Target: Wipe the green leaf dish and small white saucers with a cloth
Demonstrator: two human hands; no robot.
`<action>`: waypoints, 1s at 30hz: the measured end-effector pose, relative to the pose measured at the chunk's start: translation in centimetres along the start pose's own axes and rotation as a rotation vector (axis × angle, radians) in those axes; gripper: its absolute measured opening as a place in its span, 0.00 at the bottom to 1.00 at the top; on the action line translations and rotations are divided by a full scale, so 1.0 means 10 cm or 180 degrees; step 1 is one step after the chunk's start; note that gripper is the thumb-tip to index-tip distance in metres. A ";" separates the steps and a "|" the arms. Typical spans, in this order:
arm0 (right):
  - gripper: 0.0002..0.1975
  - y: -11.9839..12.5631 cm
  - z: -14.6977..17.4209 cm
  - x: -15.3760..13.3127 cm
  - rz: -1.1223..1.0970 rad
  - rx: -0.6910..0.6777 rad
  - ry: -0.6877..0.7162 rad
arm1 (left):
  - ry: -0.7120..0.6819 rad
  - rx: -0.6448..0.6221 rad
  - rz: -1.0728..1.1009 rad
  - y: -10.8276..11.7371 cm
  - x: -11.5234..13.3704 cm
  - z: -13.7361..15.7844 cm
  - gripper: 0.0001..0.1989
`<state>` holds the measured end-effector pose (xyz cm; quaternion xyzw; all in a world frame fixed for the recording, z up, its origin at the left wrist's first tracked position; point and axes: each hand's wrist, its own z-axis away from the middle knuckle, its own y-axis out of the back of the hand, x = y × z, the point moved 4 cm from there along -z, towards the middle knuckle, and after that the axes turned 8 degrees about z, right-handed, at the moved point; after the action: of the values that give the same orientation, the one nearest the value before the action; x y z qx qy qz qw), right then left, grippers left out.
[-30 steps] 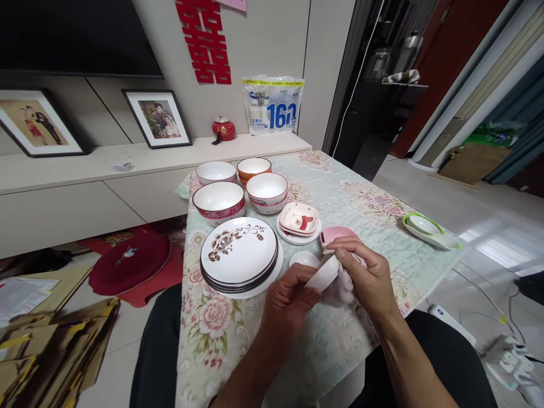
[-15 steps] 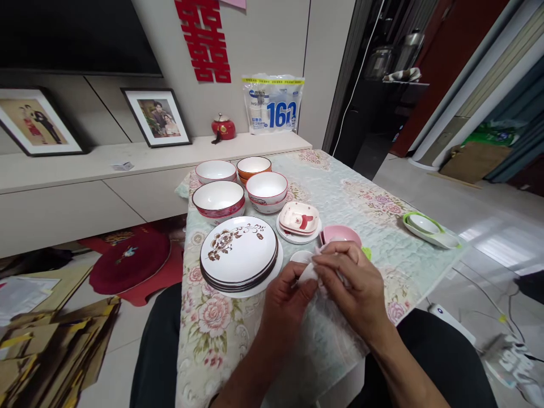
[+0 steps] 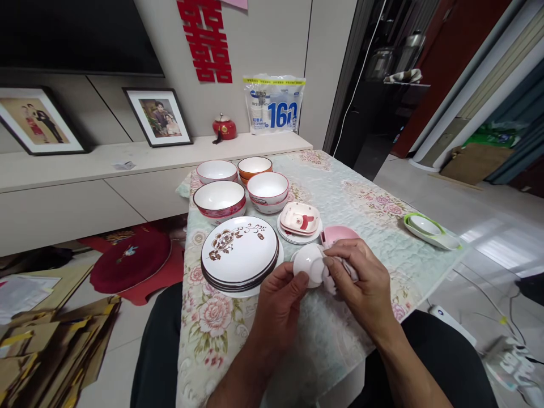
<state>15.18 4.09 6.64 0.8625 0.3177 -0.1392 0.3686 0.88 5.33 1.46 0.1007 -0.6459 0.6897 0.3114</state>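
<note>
Between thumb and fingers, my left hand (image 3: 284, 292) grips the rim of a small white round dish (image 3: 304, 262). My right hand (image 3: 361, 272) is closed around a crumpled pale cloth (image 3: 330, 282), which presses against the dish's right side. Behind my hands stands a pink bowl (image 3: 340, 233), partly covered by my fingers. Two or so square dishes with a bear print (image 3: 300, 217) sit stacked on white saucers (image 3: 316, 234). To the left, a stack of flower-patterned plates (image 3: 240, 249) lies close to my left hand.
Stacked bowls (image 3: 219, 197) stand at the table's far left, and green-rimmed dishes (image 3: 429, 229) near its right edge. A floral tablecloth (image 3: 212, 323) covers the table. Beyond it are a cabinet top (image 3: 170, 156), a red jar (image 3: 224, 128) and a plastic bag (image 3: 274, 107). A red stool (image 3: 131, 263) is at left.
The white dish has turned so that its round face shows more toward me. My right hand with the cloth has shifted slightly right and down along it.
</note>
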 end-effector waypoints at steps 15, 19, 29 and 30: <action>0.05 -0.06 0.05 -0.18 0.0442 -0.0463 0.0216 | -0.0314 0.0097 -0.0292 0.06 -0.01 -0.01 0.09; 0.06 -0.05 0.06 -0.25 0.0111 -0.0850 0.0263 | -0.0238 0.0061 -0.0377 0.05 -0.02 0.00 0.11; 0.06 -0.05 0.04 -0.20 0.0254 -0.0736 0.0093 | -0.0327 0.0022 -0.0600 0.10 -0.04 0.00 0.08; 0.06 -0.04 0.04 -0.24 0.0113 -0.0755 0.0117 | -0.0310 -0.0007 -0.0635 0.10 -0.04 0.00 0.08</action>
<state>13.08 2.94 7.26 0.8207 0.3232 -0.0782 0.4646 0.68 5.25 0.41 0.1975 -0.6478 0.6489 0.3467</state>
